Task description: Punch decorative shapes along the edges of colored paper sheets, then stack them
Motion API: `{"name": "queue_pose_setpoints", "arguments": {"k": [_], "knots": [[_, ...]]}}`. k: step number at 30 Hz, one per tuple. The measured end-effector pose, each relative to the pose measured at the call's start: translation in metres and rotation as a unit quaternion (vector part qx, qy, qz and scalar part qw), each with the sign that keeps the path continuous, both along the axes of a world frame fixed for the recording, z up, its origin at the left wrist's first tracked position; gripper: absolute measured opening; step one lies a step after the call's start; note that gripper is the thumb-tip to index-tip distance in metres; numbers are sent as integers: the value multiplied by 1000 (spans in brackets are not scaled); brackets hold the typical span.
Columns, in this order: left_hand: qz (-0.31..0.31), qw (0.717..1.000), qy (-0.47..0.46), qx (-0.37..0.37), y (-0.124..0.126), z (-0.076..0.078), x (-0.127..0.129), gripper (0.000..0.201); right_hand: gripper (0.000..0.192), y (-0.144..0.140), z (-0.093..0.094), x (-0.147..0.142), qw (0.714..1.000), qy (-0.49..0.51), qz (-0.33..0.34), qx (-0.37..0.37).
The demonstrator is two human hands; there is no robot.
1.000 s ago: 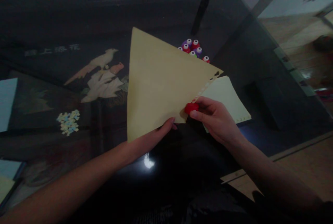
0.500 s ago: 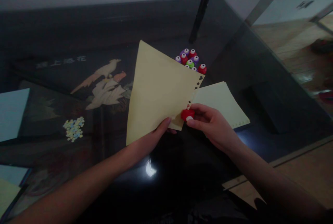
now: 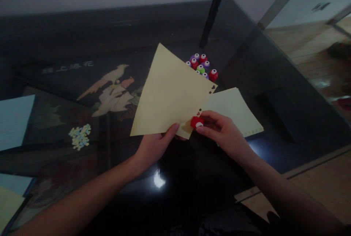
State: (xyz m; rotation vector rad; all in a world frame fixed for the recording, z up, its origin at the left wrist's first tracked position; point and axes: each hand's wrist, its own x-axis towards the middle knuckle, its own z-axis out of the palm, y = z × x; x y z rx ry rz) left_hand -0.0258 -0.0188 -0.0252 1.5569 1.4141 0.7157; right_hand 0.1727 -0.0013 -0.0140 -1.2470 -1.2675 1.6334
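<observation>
Head view: my left hand [image 3: 153,144], arm extended, pinches the yellow paper sheet [image 3: 170,93] at its lower corner, above the glossy dark table [image 3: 192,170]. My right hand [image 3: 222,132] grips a small round red punch [image 3: 196,122] on the sheet's right edge, beside punched shapes.

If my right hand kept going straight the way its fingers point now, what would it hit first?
The right hand points left, holding the red punch at the yellow sheet. It would likely meet the left hand thumb first, though depth is unclear.
</observation>
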Motion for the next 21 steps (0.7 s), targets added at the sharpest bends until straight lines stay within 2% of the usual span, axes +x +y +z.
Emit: {"name": "queue_pose_setpoints", "arguments": {"k": [4,9,13,21], "knots": [[-15,1000,20,10,-2,-2,-1,37,26,0,-1,1,1000,-7,11,-6],[-37,999,19,15,-2,-3,-1,42,25,0,-4,2,998,46,-18,-28],[-26,999,21,16,-3,-4,-1,41,24,1,-4,1,996,77,-16,-46],[-13,1000,-12,15,-2,-3,-1,40,28,1,-1,5,996,70,-39,-43]]}}
